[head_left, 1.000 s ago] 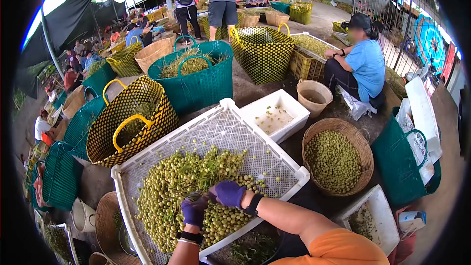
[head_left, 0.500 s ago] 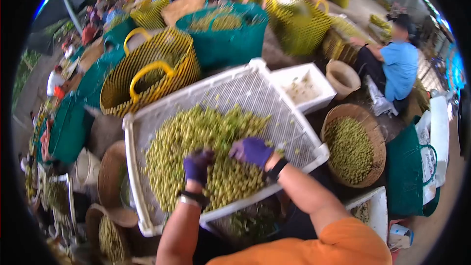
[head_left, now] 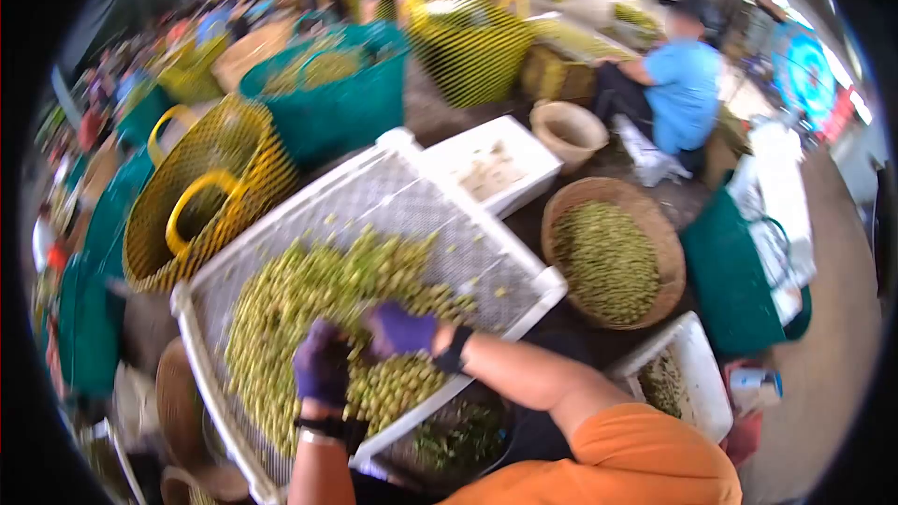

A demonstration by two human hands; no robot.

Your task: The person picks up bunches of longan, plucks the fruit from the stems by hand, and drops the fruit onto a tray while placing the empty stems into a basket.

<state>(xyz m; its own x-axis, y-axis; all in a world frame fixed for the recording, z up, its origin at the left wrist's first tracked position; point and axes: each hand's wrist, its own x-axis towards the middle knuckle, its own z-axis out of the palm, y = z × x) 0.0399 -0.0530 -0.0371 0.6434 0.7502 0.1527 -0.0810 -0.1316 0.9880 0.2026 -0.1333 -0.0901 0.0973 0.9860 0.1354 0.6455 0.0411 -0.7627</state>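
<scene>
A heap of small round yellow-green fruits, with some green stems or leaves mixed in, lies in a white mesh tray in front of me. My left hand, in a purple glove, is over the front part of the heap with its fingers curled in. Close by on the right, my right hand, also purple-gloved, has its fingers bent toward the left one. Both are low over the fruits and look closed. Blur and the gloves hide what, if anything, is between the fingertips.
Right of the tray are a round basket of fruits, a white foam box and a brown bucket. A yellow-black woven basket and teal bags stand beyond. A person in a blue shirt sits at the right.
My view has swung to the right, so everything appears further left and the seated person nearer the middle. My hands stay over the heap and are now closer together.
</scene>
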